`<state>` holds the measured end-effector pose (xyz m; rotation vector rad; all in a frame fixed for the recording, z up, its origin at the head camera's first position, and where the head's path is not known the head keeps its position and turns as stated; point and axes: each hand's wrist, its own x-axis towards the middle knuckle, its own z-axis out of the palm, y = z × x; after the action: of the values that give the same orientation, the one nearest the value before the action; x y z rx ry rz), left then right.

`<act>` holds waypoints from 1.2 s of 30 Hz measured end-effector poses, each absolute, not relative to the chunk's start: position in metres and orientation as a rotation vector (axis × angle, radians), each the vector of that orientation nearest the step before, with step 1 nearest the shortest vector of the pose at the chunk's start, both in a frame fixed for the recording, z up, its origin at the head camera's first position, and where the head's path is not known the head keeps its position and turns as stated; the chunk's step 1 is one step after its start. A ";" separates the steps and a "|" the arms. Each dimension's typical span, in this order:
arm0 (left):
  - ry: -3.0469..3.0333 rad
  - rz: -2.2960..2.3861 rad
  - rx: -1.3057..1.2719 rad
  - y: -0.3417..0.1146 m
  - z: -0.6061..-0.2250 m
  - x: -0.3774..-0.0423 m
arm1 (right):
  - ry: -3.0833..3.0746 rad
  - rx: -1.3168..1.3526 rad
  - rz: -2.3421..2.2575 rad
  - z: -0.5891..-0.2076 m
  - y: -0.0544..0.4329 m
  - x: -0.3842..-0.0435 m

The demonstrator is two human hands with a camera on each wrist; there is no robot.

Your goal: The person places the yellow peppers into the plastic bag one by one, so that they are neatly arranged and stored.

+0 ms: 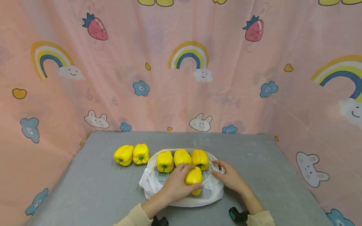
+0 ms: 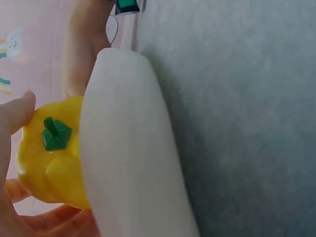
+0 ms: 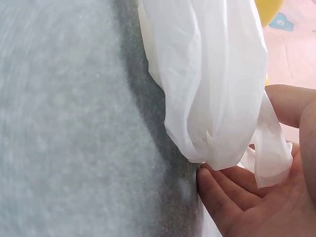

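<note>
A white plastic bag [image 1: 149, 185] lies with its mouth spread wide on the grey table. Three yellow bell peppers [image 1: 165, 162] sit side by side along its far side. My left hand [image 1: 178, 183] reaches over the near rim and grips another yellow bell pepper [image 1: 194, 176] between thumb and fingers. Its green stem [image 2: 57, 136] shows in the left wrist view, where the bag's side [image 2: 131, 148] hides part of the pepper. At the bag's right edge, my right hand [image 1: 230, 177] holds the rim, thumb and fingers on either side of the plastic [image 3: 212, 89].
Two more yellow bell peppers [image 1: 124, 155] stand on the grey table [image 1: 93, 185] to the left of the bag. A pink printed curtain [image 1: 169, 100] closes off the back and both sides. Dark wrist devices [image 1: 238, 215] are near both forearms.
</note>
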<state>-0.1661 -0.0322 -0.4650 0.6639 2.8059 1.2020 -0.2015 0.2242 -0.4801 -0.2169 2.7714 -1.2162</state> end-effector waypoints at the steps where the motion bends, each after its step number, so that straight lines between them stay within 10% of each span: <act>1: 2.799 1.205 0.663 -0.031 -0.466 -0.166 | 2.770 -0.220 -1.221 -0.480 0.224 -0.201; 36: 2.651 1.204 0.758 -0.012 -0.479 -0.168 | 2.742 -0.233 -1.261 -0.479 0.227 -0.201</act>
<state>-0.1679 -0.0125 -0.4791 0.7580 2.6510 1.2041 -0.2005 0.2265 -0.4789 -0.2332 2.7415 -1.2612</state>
